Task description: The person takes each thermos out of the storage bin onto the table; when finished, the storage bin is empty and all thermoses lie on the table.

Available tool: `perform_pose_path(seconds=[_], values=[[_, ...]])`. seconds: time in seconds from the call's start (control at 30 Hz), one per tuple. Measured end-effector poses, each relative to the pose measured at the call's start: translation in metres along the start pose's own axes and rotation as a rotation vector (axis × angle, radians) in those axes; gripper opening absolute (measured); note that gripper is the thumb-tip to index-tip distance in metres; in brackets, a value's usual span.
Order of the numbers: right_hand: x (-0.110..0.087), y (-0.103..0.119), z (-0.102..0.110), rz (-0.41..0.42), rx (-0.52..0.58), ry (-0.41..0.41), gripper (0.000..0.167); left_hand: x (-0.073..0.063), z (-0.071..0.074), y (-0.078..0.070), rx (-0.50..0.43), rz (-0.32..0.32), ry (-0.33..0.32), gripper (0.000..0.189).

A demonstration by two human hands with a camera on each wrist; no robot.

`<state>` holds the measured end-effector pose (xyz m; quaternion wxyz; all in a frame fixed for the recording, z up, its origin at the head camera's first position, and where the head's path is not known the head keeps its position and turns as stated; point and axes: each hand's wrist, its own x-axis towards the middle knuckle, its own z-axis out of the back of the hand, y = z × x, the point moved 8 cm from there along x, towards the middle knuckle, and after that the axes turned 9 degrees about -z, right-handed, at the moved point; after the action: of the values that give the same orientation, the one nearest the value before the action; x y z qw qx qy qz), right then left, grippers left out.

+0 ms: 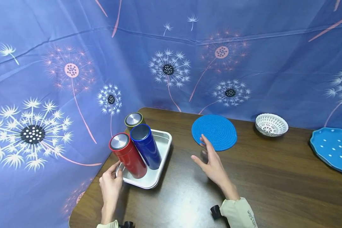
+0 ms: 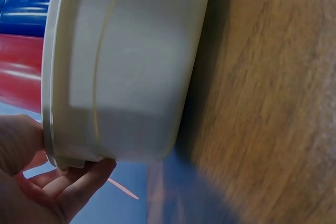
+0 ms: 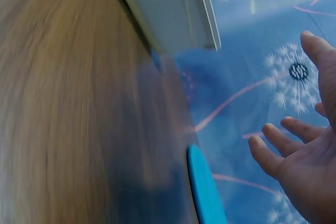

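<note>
A white tray [image 1: 151, 179] holding a red flask [image 1: 131, 160] and a blue flask [image 1: 148, 150] lies between the hands; the left hand [image 1: 110, 186] pinches its near-left rim, the right hand [image 1: 212, 164], empty, fingers extended, hangs near a blue mat [image 1: 218, 128]. The left-wrist view exposes the tray's deep outer wall [image 2: 136, 66], hardly visible from the head.

Blue cloth [image 1: 136, 76] printed with white and pink dandelions [image 1: 168, 69] hangs from nine o'clock through twelve to three, a crease [image 1: 194, 41] running across at twelve. A brown wood-grain table [image 1: 262, 171] spreads toward six, where a bright glare [image 1: 186, 212] lies.
</note>
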<state>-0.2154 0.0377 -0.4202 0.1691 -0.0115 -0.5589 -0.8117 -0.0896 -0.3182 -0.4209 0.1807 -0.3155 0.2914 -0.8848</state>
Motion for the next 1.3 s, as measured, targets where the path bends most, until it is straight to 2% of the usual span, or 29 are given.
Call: perform_pose_path(seconds=[0.43, 0.5, 0.8, 1.3], values=[[0.02, 0.031, -0.049, 0.054, 0.116, 0.077, 0.085, 0.002, -0.001, -0.001, -0.002, -0.002, -0.027, 0.033], [0.024, 0.031, -0.056, 0.06, 0.126, 0.089, 0.086, 0.003, -0.001, -0.002, 0.0, -0.003, -0.03, 0.033], [0.037, 0.056, -0.084, 0.123, 0.164, 0.159, 0.09, 0.005, 0.001, -0.002, 0.021, -0.02, -0.046, 0.032], [0.05, 0.073, -0.131, 0.123, 0.18, 0.233, 0.094, -0.001, 0.001, 0.001, 0.009, 0.017, -0.055, 0.031]])
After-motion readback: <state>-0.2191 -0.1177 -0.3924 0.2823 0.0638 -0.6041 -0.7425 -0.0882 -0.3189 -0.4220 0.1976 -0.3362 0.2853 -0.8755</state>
